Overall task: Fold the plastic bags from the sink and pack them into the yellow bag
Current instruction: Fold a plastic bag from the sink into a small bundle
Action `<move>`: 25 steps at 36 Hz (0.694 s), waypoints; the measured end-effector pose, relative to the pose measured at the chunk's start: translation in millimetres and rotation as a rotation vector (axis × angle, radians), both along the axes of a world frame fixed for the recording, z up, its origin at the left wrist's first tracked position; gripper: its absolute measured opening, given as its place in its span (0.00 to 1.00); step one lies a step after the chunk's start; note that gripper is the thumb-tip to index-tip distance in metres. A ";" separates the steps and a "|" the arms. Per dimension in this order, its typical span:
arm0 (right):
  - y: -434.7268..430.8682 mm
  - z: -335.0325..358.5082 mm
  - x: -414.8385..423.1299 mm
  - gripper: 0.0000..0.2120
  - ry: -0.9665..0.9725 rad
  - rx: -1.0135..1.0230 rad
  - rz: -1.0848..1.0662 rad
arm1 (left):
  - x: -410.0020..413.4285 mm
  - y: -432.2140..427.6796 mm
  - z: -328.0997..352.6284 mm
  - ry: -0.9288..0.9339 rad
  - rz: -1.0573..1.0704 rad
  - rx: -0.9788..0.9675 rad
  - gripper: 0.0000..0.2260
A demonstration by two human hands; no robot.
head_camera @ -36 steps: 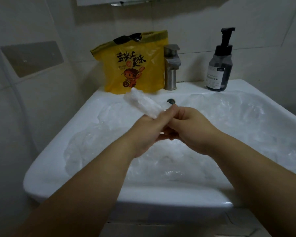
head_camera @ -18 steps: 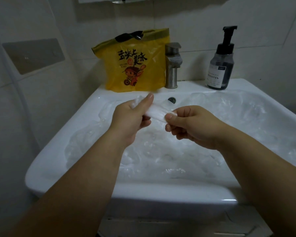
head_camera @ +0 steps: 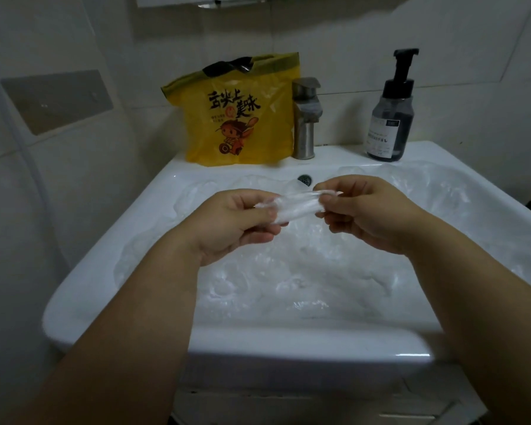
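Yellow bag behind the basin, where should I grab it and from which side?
The yellow bag stands upright on the sink ledge, with the wall behind it and the faucet close on its right. So probably grip its top rim by the black handle patch, coming from above and in front.

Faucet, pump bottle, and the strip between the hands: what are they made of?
The faucet looks like brushed metal: dull grey sheen. The pump bottle is likely clear tinted plastic, dark liquid showing through. The strip pinched by the left hand and right hand looks like thin translucent plastic film, crinkled, glossy.
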State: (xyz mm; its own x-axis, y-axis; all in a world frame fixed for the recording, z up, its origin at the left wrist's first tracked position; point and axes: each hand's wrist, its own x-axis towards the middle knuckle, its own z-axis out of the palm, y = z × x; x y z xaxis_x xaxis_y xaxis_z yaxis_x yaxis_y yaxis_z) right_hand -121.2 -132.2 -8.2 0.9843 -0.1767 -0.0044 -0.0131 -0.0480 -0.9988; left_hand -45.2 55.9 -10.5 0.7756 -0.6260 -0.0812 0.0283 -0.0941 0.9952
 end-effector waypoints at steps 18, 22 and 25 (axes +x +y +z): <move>4.7 3.6 -3.2 0.13 -0.140 0.079 -0.033 | -2.4 -3.2 6.9 0.163 0.094 -0.220 0.10; 6.4 2.1 -2.1 0.12 -0.118 0.033 -0.041 | -2.8 -7.0 2.7 0.040 0.155 -0.102 0.04; 6.0 1.0 -1.9 0.07 -0.105 0.017 -0.002 | -1.7 -8.1 -0.7 -0.078 0.173 -0.020 0.04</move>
